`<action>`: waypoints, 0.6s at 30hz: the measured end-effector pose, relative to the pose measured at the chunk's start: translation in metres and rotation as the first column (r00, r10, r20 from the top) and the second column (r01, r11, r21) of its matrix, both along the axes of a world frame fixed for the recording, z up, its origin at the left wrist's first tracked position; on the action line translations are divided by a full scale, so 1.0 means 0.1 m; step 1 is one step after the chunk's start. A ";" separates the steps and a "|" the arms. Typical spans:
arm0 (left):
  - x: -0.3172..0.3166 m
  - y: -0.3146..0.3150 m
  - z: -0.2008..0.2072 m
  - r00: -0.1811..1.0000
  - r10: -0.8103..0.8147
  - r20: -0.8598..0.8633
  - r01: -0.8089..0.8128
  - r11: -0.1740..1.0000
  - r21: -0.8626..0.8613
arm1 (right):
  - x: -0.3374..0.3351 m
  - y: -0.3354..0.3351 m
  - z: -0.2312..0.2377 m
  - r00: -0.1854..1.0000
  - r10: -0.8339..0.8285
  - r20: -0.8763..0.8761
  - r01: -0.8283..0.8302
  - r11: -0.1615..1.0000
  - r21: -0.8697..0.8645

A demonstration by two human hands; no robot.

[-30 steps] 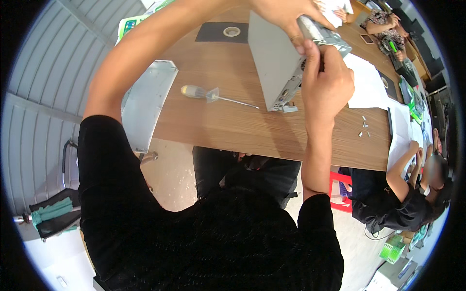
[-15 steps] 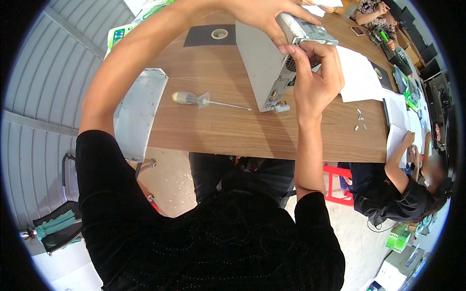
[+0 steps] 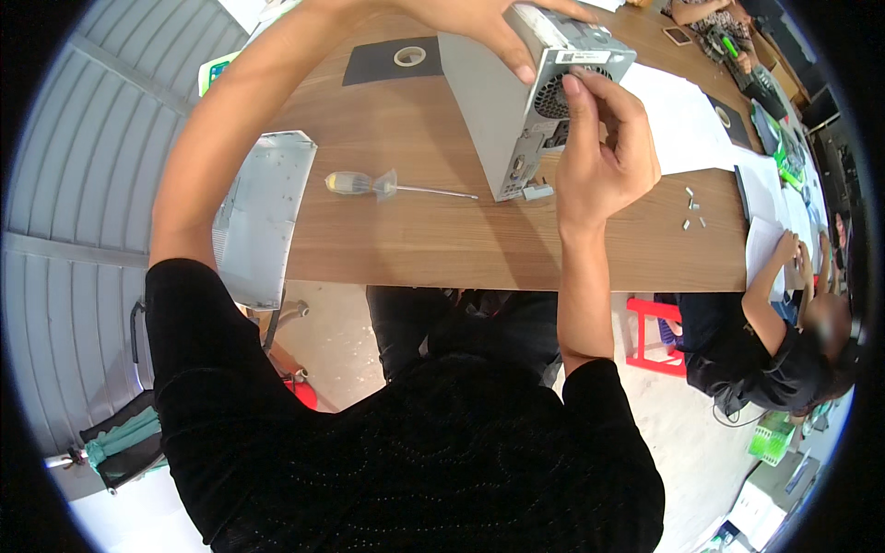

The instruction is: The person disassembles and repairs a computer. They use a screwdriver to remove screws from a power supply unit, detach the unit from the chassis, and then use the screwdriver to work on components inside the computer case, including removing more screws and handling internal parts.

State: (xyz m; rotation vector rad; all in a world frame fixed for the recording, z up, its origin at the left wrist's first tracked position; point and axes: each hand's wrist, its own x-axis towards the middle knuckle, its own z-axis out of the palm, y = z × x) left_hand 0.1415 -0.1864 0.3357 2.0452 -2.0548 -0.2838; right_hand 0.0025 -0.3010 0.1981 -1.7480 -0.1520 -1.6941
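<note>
Computer case (image 3: 489,101), standing on the wooden table (image 3: 396,240), clasped across its top by the left hand (image 3: 470,17). Left of the case, a loose metal panel (image 3: 261,217), perhaps a cover already removed. At the case's rear, the right hand (image 3: 606,166), thumb and forefinger nearly together before the fan grille (image 3: 551,100); whether pinching anything small, impossible to tell. Left of the case too, lying unused, a clear-handled screwdriver (image 3: 355,183). Grille still in place, so rear work seemingly unfinished. Right of the case, several tiny pale pieces (image 3: 694,205), perhaps parts taken off. Unlike half a second ago, thumbs parted, with more of a pale label (image 3: 583,58) showing above the grille.
</note>
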 end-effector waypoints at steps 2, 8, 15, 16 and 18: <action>0.01 0.02 0.02 0.999 -0.024 0.039 0.025 0.999 -0.021 | 0.00 0.04 -0.01 0.993 0.119 0.029 -0.120 0.991 0.056; 0.03 -0.04 0.04 0.997 -0.076 -0.002 0.075 0.997 -0.021 | -0.06 0.08 0.04 0.994 0.104 -0.025 -0.101 0.992 0.076; 0.05 -0.04 0.06 0.995 -0.094 -0.047 0.094 0.996 -0.002 | 0.05 0.05 0.05 0.997 0.066 0.050 -0.064 0.997 -0.036; 0.04 -0.04 0.05 0.994 -0.087 -0.068 0.086 0.996 -0.006 | 0.07 0.05 0.04 0.996 0.067 0.052 -0.066 0.997 -0.035; 0.05 -0.03 0.05 0.993 -0.078 -0.087 0.078 0.997 -0.008 | 0.10 0.07 0.04 0.995 0.064 0.076 -0.064 0.998 -0.002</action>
